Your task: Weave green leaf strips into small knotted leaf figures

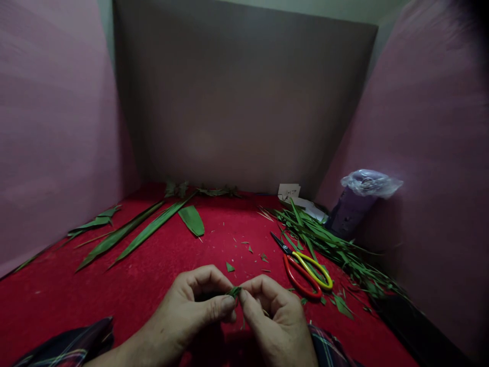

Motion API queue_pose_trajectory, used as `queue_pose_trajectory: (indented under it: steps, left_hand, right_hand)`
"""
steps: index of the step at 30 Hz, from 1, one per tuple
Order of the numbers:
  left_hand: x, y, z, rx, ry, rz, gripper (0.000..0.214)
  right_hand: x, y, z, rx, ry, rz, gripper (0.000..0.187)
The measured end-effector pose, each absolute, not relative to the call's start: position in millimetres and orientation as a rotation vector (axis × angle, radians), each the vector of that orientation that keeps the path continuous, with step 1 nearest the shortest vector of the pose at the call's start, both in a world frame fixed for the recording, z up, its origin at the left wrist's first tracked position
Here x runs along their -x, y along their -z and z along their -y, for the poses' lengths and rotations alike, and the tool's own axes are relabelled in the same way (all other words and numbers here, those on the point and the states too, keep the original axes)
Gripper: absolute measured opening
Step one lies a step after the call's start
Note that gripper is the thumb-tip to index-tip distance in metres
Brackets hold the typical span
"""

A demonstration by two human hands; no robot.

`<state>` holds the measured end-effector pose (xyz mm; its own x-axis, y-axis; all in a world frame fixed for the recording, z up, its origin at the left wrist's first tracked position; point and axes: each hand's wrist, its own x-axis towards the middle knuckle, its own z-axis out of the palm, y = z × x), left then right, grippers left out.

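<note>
My left hand (194, 306) and my right hand (273, 316) meet low in the middle of the view, both pinched on a small folded piece of green leaf (234, 291). Thumbs and forefingers press together round it, and most of the piece is hidden between the fingertips. Just to the right of my right hand lie scissors (305, 267) with one red and one yellow handle, blades pointing away to the upper left.
A red cloth (160, 275) covers the work surface. Long green leaves (141, 232) lie at the left and back, a heap of narrow leaves (328, 244) at the right. A purple container wrapped in plastic (357, 201) stands at the right. Pinkish boards wall three sides.
</note>
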<state>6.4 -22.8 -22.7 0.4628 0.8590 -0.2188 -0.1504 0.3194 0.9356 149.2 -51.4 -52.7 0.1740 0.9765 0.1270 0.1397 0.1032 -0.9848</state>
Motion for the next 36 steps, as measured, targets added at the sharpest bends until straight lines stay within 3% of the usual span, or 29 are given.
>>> queue_pose_trajectory:
  steps: [36]
  left_hand:
    - [-5.6,22.1,22.1,-1.065,-0.823,-0.838,0.022]
  right_hand:
    - [-150.2,53.9,54.3,1.234,-0.756,1.3,0.024]
